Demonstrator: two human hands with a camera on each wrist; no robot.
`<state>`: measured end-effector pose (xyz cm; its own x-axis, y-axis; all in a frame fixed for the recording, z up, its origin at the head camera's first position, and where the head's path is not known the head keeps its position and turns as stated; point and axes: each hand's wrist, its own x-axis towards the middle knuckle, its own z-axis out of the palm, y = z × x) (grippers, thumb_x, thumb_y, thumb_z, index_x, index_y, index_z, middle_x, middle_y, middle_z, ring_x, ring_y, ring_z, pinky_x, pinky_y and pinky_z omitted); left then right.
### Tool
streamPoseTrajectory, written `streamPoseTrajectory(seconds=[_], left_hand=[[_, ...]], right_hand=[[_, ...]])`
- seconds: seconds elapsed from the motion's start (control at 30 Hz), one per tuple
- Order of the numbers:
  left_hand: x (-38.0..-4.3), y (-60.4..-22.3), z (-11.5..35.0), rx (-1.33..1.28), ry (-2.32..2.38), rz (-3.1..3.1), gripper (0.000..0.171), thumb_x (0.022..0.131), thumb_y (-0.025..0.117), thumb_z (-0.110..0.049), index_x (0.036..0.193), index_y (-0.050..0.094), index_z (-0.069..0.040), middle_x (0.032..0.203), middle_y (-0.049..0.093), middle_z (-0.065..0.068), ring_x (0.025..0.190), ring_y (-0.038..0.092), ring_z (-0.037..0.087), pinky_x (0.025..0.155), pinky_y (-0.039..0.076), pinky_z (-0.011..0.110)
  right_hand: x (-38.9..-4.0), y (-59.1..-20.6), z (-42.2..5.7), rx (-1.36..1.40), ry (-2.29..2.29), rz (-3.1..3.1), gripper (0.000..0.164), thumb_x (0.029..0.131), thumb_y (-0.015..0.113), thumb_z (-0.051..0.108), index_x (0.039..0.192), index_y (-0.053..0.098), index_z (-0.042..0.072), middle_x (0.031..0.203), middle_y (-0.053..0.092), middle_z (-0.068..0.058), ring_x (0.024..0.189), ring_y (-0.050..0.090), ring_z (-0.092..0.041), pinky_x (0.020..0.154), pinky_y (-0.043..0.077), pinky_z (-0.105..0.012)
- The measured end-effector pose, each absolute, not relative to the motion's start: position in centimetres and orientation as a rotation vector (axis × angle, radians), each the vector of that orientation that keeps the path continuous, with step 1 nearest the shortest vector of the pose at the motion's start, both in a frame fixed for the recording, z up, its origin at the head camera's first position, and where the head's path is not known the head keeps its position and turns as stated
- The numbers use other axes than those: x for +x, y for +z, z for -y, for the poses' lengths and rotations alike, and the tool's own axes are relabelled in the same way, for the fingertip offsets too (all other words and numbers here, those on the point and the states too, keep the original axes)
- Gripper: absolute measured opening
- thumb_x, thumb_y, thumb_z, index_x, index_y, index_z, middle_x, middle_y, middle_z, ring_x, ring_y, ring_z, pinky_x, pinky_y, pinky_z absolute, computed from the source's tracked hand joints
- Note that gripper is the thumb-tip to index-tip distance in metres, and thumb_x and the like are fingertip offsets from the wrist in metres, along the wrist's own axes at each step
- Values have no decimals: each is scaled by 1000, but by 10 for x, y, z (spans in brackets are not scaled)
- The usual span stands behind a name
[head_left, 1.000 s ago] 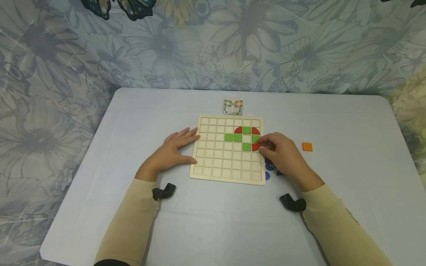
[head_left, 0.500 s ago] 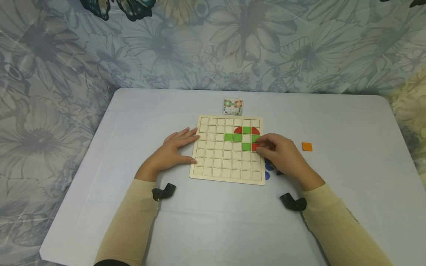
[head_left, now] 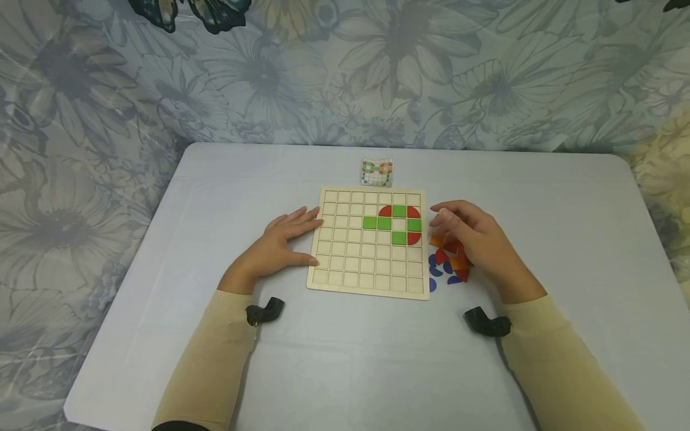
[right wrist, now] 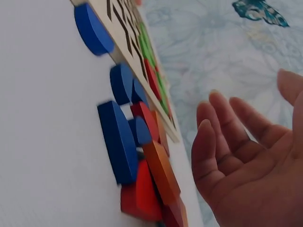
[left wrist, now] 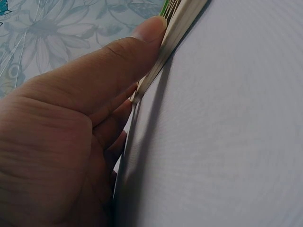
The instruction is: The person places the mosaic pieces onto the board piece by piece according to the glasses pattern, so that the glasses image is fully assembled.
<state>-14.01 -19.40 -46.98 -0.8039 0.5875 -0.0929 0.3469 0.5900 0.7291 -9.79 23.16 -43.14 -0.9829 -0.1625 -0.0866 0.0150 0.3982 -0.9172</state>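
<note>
The board is lying at the centre of the head view, with green squares and red pieces sitting in its upper right part. A pile of loose blue, red and orange pieces is lying just beside the board's right edge, its long axis roughly following that edge. The right hand is hovering right of the board, so the pile is lying below its fingertips in the frame and partly behind its palm; this is the nearer hand. It is holding nothing: the right wrist view is showing loosely bent fingers apart from the pieces. The left hand is resting against the board's left edge, fingers extended, thumb spread wide. The right hand is hiding some of the pile; the left wrist view is cutting the board to a sliver. The print on the card, top centre, is proving too small to verify.
</note>
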Motion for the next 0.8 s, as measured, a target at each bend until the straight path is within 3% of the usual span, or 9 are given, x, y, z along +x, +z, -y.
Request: streamPoseTrajectory(seconds=[0.33, 0.57, 0.73, 0.8], left_hand=[[-141, -471, 194, 779, 1039, -2506, 93, 88, 95, -36, 167, 49, -18, 177, 27, -9, 164, 12, 17, 130, -1, 45], [-141, -471, 194, 783, 1031, -2513, 93, 87, 95, -36, 166, 50, -18, 177, 28, -10, 164, 12, 16, 130, 0, 45], [-141, -471, 194, 780, 1035, -2512, 92, 88, 95, -37, 166, 50, -19, 176, 28, -10, 164, 12, 16, 130, -1, 44], [-141, -471, 194, 777, 1032, -2514, 92, 88, 95, -37, 166, 50, -19, 176, 27, -11, 164, 12, 15, 130, -1, 44]], right_hand=[[-101, -432, -253, -105, -1716, -2530, 53, 118, 43, 43, 147, 61, 2, 127, 69, -15, 114, 65, -26, 94, 55, -25], [-103, -435, -272, 4, -1636, -2592, 56, 116, 45, 50, 150, 60, 8, 130, 68, -11, 117, 64, -21, 100, 50, -37], [-106, -442, -282, -10, -1663, -2635, 52, 116, 49, 44, 149, 61, 6, 127, 69, -9, 119, 63, -16, 102, 50, -27], [-106, -444, -284, -2, -1659, -2630, 51, 116, 51, 43, 150, 60, 7, 128, 68, -10, 121, 61, -16, 102, 48, -28]])
